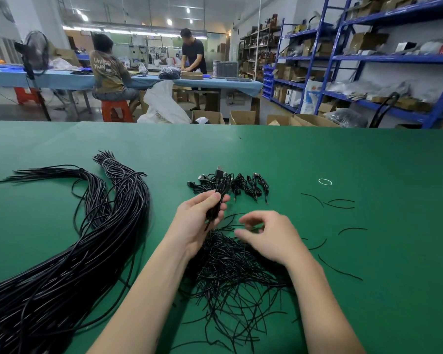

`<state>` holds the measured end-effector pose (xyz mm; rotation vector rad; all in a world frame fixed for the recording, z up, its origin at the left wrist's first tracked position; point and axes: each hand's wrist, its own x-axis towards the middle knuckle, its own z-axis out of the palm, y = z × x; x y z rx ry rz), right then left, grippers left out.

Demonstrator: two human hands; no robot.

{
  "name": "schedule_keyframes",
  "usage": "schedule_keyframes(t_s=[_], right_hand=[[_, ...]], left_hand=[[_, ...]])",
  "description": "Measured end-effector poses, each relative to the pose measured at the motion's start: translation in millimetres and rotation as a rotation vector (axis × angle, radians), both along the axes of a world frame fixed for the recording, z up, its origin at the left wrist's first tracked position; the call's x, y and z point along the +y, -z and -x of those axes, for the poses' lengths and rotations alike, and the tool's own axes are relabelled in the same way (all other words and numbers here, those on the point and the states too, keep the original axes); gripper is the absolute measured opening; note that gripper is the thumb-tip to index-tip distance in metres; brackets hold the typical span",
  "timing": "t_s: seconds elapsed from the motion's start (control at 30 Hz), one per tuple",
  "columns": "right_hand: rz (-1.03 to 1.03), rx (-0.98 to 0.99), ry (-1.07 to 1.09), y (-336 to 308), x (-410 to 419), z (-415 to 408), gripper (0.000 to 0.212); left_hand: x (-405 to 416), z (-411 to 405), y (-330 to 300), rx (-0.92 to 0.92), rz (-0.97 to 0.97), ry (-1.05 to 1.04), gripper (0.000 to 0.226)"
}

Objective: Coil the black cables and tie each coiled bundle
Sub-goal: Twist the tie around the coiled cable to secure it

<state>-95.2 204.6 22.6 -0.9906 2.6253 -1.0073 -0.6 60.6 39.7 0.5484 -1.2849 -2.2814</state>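
Gripping coiled blk cable [218,198], left hand [198,218].

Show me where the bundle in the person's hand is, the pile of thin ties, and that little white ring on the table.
coiled cable bundle [218,200], head view, middle of the coil above the fingers
pile of thin ties [230,267], head view, dense centre of the pile
white ring [325,182], head view, on its loop

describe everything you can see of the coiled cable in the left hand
The coiled cable is a thin black cord folded into a narrow, elongated bundle, held roughly upright above the green table. A plug sticks out at its top end. The left hand grips its middle and lower part. No tie is visible on it.
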Motion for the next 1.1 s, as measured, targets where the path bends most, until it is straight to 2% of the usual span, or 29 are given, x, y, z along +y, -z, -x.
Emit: schedule_keyframes(t_s=[0.07, 0.17, 0.27, 0.43, 0.6, 0.67, 0.8, 1.1], right_hand=[[-0.164, 0.032, -0.024, 2.1, -2.3, -5.1, 0.021], [-0.174, 0.110, 0.029, 2.3, -6.2, -9.5, 0.004], [-0.132, 0.114, 0.035, 1.3, -5.5, -5.1, 0.013], [0.172, 0.008, 0.084, -3.4, -0.6, -0.2, 0.007], [0.724, -0.192, 0.117, -16.6, 0.9, -2.9, 0.005], [0.797, -0.198, 0.082, -21.2, -2.8, -7.7, 0.008], [0.628, -0.005, 0.076, -15.0, -11.8, -12.6, 0.012], [0.508, 0.148, -0.013, -9.9, -12.1, -11.9, 0.023]], left_hand=[[0.4, -0.4, 0.8, -0.006, 0.000, -0.002, 0.009], [2.3, 0.2, 1.4, -0.010, -0.001, 0.004, 0.009], [0.8, 0.4, 0.9, -0.006, -0.007, -0.003, 0.005], [-1.6, 0.3, 3.1, -0.007, -0.008, -0.019, 0.004], [1.4, 3.2, 5.0, -0.016, 0.025, -0.012, 0.006], [3.1, 3.8, 5.0, -0.012, 0.023, -0.011, 0.007], [6.6, 5.1, 4.0, -0.009, 0.048, 0.004, 0.010], [7.7, 7.3, 4.4, -0.004, 0.147, -0.001, 0.008]])
